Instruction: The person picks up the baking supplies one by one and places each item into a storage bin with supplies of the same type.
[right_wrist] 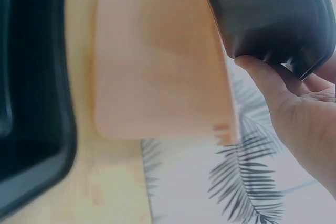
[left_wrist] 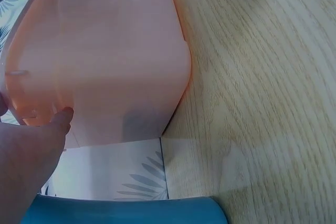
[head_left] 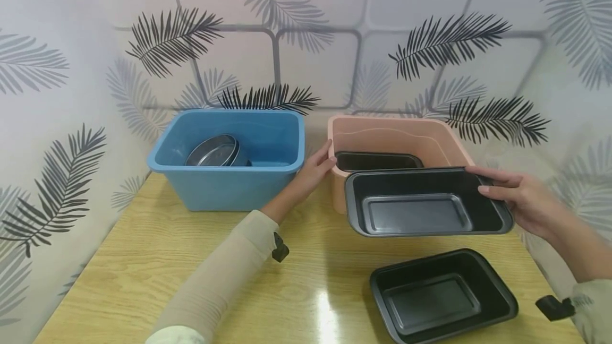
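Right grip (head_left: 530, 200) pinching the right end of a dark loaf pan (head_left: 416, 215), glossy, long and rectangular, rounded corners, panel outlined in its base, mouth tilted toward me, held above the counter (head_left: 268, 301) in front of the peach bin (head_left: 397, 139); my left grip (head_left: 312, 173) pinches that bin's left rim. Counter of yellowish wood grain, glare streak near me, carrying a second dark pan (head_left: 432, 301) and a blue bin (head_left: 229, 191) with round metal tins (head_left: 215, 152). Pale backdrop (head_left: 320, 73) behind, printed with grey and black fronds.
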`<state>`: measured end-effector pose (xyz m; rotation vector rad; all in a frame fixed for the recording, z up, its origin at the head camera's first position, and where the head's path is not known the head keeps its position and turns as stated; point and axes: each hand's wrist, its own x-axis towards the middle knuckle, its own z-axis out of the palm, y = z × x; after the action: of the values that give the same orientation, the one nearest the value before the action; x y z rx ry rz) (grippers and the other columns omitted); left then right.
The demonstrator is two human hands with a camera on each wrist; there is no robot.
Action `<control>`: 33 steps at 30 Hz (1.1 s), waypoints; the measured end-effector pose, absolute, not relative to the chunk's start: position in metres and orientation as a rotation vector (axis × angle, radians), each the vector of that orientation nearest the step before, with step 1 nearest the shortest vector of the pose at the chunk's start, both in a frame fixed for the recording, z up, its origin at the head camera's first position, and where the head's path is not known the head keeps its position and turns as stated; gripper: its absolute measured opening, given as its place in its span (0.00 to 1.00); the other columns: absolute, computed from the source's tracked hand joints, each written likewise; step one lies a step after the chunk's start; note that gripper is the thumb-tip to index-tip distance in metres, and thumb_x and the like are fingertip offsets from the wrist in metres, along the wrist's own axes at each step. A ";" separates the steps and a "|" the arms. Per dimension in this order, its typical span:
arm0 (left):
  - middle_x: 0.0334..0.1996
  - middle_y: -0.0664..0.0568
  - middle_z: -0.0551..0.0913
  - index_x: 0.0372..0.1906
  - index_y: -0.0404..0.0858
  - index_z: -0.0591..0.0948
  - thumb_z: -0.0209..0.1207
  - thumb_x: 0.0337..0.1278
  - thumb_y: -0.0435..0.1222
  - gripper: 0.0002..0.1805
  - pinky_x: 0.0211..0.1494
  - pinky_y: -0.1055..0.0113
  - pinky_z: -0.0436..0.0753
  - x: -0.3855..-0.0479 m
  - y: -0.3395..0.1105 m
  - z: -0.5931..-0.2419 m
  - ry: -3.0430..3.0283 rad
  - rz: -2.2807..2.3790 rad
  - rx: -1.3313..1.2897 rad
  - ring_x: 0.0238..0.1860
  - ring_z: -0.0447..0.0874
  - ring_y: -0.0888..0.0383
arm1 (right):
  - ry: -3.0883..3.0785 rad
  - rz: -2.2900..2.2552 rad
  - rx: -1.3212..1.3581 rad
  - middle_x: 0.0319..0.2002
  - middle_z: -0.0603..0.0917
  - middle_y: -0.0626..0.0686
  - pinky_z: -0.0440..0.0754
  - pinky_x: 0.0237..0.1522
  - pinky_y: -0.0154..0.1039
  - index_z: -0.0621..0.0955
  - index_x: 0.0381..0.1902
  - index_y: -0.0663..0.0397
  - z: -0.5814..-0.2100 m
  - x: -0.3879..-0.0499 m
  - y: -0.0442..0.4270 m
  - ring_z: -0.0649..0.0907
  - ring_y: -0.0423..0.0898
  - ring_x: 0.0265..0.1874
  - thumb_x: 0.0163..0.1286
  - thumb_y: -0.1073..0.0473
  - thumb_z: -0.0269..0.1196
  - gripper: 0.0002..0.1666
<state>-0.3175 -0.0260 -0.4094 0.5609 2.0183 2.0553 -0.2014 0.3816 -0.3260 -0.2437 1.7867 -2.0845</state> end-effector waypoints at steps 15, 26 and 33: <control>0.82 0.48 0.49 0.82 0.44 0.48 0.47 0.80 0.38 0.35 0.77 0.55 0.66 -0.319 -0.030 -0.409 2.025 2.037 0.560 0.80 0.53 0.52 | 1.767 -2.345 -0.202 0.50 0.89 0.48 0.90 0.38 0.41 0.84 0.60 0.47 -0.300 -0.247 0.395 0.90 0.49 0.43 0.75 0.77 0.50 0.28; 0.82 0.46 0.47 0.82 0.43 0.47 0.48 0.79 0.38 0.36 0.77 0.53 0.65 -0.322 -0.029 -0.409 1.987 2.041 0.585 0.80 0.51 0.49 | 1.866 -2.291 -0.149 0.50 0.87 0.42 0.88 0.45 0.37 0.83 0.61 0.44 -0.301 -0.282 0.389 0.89 0.42 0.47 0.75 0.74 0.55 0.26; 0.82 0.46 0.47 0.82 0.43 0.47 0.48 0.80 0.38 0.36 0.78 0.53 0.64 -0.318 -0.028 -0.409 1.996 2.035 0.583 0.80 0.51 0.50 | 2.039 -2.170 -0.003 0.76 0.62 0.53 0.85 0.52 0.31 0.79 0.66 0.38 -0.310 -0.304 0.381 0.86 0.33 0.47 0.72 0.68 0.62 0.28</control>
<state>-0.3182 -0.0278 -0.4088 0.5826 1.9959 2.0352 -0.3039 0.3812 -0.3102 -0.0035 2.0390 -2.1701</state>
